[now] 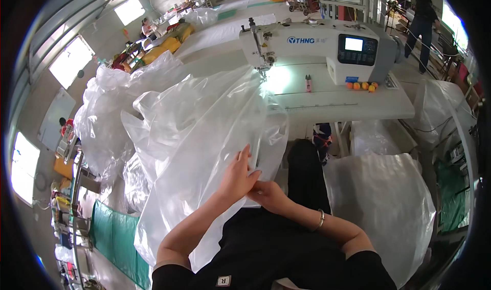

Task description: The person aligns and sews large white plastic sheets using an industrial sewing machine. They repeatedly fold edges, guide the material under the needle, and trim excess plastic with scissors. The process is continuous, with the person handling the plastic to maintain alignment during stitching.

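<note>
A large clear plastic sheet [189, 121] hangs in folds from the sewing machine's needle area down over my lap. My left hand [238, 177] lies on it, fingers stretched toward the machine. Close beside it, under the left thumb, my right hand [272, 197] is closed, its fingertips pinching the sheet's near edge; the left hand partly hides them. The white sewing machine [307, 44] stands ahead, its lamp lit over the needle, where the top of the sheet gathers. A bracelet [321, 219] circles my right wrist.
On the machine table [348, 106] are small red-handled snips [308, 83] and several orange fruits [364, 86]. More plastic is heaped at left [105, 121], and another plastic sheet [378, 208] lies at right. A person [422, 29] stands far right; others sit at the back left.
</note>
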Available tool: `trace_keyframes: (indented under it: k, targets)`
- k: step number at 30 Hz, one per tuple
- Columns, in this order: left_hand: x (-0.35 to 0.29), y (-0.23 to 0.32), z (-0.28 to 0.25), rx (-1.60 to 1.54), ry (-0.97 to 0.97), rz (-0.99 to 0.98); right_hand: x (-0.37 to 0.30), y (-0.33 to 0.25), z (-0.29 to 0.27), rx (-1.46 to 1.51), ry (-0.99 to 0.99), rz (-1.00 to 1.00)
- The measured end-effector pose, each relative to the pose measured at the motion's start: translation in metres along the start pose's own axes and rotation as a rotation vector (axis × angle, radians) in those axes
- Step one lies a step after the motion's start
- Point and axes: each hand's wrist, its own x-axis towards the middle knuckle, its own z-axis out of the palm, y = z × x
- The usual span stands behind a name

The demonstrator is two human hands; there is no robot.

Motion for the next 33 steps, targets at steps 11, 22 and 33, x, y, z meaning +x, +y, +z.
trace_keyframes:
  k: [11,22,33]
  targets:
    - [-0.002,-0.040,0.025,-0.328,-0.088,-0.183,-0.007,0.057,-0.004,-0.212,0.222,0.120]
    - [-0.012,-0.022,0.018,-0.390,-0.037,-0.043,-0.009,-0.012,0.006,-0.653,-0.034,-0.267]
    - [0.015,0.013,-0.052,-0.104,-0.034,0.126,0.127,0.001,-0.052,-0.082,0.259,0.012]
